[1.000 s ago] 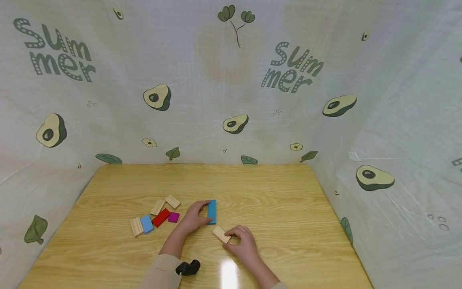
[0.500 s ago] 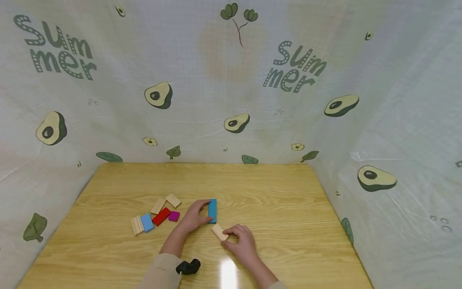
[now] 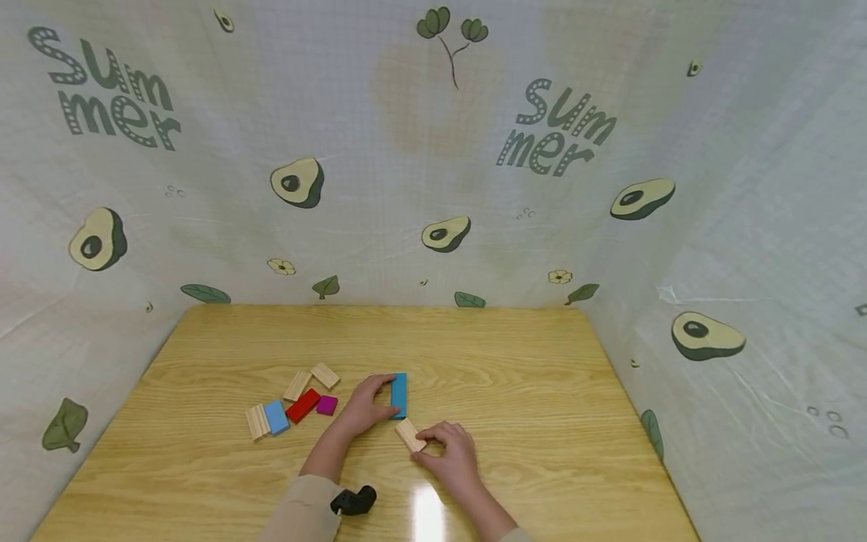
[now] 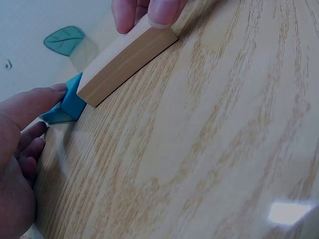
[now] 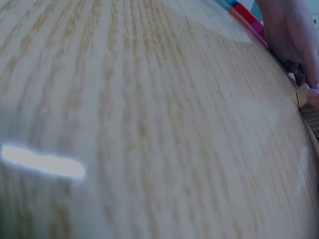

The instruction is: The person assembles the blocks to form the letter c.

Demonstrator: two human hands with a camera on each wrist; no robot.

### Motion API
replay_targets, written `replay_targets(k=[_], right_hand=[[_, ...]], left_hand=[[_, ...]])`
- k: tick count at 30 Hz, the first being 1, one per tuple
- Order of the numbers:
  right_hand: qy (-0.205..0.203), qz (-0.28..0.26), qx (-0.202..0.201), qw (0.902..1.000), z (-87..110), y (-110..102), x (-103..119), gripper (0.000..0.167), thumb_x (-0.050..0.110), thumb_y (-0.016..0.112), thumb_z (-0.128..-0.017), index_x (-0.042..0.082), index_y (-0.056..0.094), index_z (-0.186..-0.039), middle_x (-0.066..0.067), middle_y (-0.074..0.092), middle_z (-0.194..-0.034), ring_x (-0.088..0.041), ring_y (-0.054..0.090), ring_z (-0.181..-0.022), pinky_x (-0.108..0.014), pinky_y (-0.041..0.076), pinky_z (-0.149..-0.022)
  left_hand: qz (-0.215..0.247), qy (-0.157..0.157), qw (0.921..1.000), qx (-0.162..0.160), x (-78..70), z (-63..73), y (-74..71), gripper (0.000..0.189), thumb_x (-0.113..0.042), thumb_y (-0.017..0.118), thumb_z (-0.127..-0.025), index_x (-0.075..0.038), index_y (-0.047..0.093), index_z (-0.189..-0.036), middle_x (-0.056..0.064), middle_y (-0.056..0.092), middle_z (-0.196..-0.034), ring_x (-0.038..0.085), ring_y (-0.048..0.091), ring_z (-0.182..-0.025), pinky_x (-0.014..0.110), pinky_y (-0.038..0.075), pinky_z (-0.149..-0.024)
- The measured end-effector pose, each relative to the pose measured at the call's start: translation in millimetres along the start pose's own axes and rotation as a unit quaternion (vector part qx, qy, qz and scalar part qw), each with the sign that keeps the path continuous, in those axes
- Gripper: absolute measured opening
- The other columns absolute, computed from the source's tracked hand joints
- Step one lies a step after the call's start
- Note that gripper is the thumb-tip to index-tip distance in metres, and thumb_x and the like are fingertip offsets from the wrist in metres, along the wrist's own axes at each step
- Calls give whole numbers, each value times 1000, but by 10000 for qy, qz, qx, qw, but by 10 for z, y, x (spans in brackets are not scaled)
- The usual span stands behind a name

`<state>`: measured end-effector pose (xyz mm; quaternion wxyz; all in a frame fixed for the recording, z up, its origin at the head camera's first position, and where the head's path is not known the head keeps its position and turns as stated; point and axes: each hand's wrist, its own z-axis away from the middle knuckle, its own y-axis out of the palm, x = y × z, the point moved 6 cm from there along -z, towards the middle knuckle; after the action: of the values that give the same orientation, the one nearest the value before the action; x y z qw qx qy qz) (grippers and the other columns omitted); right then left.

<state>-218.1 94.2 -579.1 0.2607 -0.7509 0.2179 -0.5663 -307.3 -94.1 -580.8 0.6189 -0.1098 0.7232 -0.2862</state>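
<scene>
My left hand (image 3: 363, 409) holds a blue wooden block (image 3: 400, 396) lengthwise, thumb at its near end and fingers at the far end. Just in front of that end lies a plain wooden block (image 3: 409, 435), set at a slant. My right hand (image 3: 455, 455) pinches the plain block between thumb and fingers. From the left wrist, one corner of the plain block (image 4: 124, 64) overlaps the blue block (image 4: 74, 102). In the right wrist view only a small end of the plain block (image 5: 302, 94) shows at the right edge.
Left of my left hand lie a purple block (image 3: 327, 406), a red block (image 3: 303, 406), a light blue block (image 3: 276, 417) and several plain wooden blocks (image 3: 257, 423). A printed cloth (image 3: 366, 248) surrounds the wooden table (image 3: 515, 361). A black device (image 3: 354, 500) sits on my left sleeve.
My right hand has slid the plain wooden block slightly left and away from me, closer to the blue block. My left hand stays on the blue block.
</scene>
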Motion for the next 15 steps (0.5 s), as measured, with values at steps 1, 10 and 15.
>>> replay_targets(k=[1,10,15], right_hand=[[-21,22,-30,10000,0,-2,4,27,36,84,-73,25,76,-96,18,66,-94,-7,53,-88,-39,41,-86],[-110,180,-148,9997,-11,1,17,28,37,85,-72,25,76,-95,18,66,-92,-7,52,-85,-39,40,-83],[-100,238,-139,9996,-17,-9,33,28,36,85,-71,25,76,-95,18,66,-92,-6,52,-85,-38,40,-83]], left_hand=[[-10,0,10000,5,-1,1,1,64,-14,83,-78,-4,56,-135,17,54,-132,35,52,-116,53,41,-98],[-50,-39,10000,25,-22,8,-3,64,-14,83,-79,-5,55,-135,17,53,-133,35,51,-116,53,40,-98],[-88,-35,10000,29,-52,12,-9,64,-13,82,-79,-3,55,-136,18,53,-133,36,50,-118,54,39,-99]])
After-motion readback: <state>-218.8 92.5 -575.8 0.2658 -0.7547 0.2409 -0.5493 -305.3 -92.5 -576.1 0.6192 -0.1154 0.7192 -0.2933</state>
